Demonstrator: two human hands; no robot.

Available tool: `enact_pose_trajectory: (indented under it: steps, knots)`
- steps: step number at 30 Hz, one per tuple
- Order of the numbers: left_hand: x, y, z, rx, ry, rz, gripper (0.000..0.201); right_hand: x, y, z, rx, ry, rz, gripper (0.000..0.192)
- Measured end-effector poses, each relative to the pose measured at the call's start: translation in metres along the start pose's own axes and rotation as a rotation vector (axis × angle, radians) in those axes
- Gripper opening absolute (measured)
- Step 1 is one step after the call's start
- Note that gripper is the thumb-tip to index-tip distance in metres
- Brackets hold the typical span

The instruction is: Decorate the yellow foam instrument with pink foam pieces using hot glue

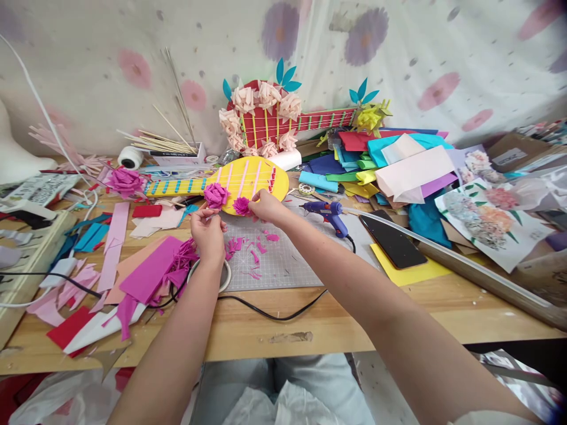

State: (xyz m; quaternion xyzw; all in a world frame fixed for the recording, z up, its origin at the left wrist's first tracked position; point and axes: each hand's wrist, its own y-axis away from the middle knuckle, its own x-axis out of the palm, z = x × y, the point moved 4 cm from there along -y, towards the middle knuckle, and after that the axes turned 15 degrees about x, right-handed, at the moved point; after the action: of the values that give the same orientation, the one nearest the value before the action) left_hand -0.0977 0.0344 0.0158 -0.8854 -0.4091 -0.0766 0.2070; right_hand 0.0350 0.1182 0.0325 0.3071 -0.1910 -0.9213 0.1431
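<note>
A yellow paper guitar point(261, 177) with pink strings and a blue-striped neck lies on the wooden table point(248, 330). My right hand point(264, 206) pinches a small magenta paper flower point(241, 205) against the guitar's lower edge. A larger magenta flower point(215, 195) sits on the guitar body just left of it. My left hand point(208, 231) hovers below that larger flower with fingertips pinched together; whether it grips anything I cannot tell. Magenta paper scraps point(254, 248) lie on the grey cutting mat point(274, 260) beneath both hands.
A blue glue gun point(328, 213) lies right of the guitar, its black cord point(274, 313) trailing across the table. A black phone point(392, 239) sits on yellow paper. Coloured sheets point(398, 165) pile up right. A red guitar point(274, 121) stands behind. Pink paper point(150, 274) and tape roll point(224, 277) lie left.
</note>
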Motion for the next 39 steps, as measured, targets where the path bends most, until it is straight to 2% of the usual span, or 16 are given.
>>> enact_pose_trajectory:
  steps: [5, 10, 16, 19, 23, 25, 28, 32, 39]
  knots:
    - [0.0, 0.0, 0.001, 0.014, 0.002, 0.003, 0.021, -0.004, 0.002, -0.005, 0.022, -0.135, 0.015, 0.011]
    - [0.001, 0.001, 0.0, 0.03, -0.018, 0.019, 0.02, -0.006, 0.002, -0.007, 0.017, -0.202, -0.016, 0.012]
    - [-0.001, 0.001, 0.005, 0.063, -0.047, 0.052, 0.02, -0.006, 0.007, -0.008, 0.02, -0.299, 0.014, 0.012]
    - [-0.002, 0.001, 0.004, 0.188, -0.19, 0.133, 0.02, -0.006, 0.012, -0.008, 0.023, -0.339, 0.031, 0.011]
    - [0.011, 0.009, -0.012, 0.594, -0.586, 0.347, 0.042, -0.007, 0.018, -0.009, 0.047, -0.393, 0.057, 0.011]
    - [0.02, 0.013, -0.016, 0.697, -0.713, 0.439, 0.054, -0.006, 0.021, -0.01, 0.062, -0.441, 0.098, 0.011]
    - [0.031, 0.012, -0.014, 0.707, -0.81, 0.504, 0.065, -0.006, 0.023, -0.012, 0.078, -0.499, 0.138, 0.011]
    - [0.039, 0.008, -0.012, 0.712, -0.838, 0.555, 0.071, -0.006, 0.022, -0.014, 0.067, -0.526, 0.15, 0.012]
    - [0.046, 0.005, -0.01, 0.774, -0.945, 0.661, 0.07, -0.006, 0.021, -0.013, 0.076, -0.509, 0.157, 0.012]
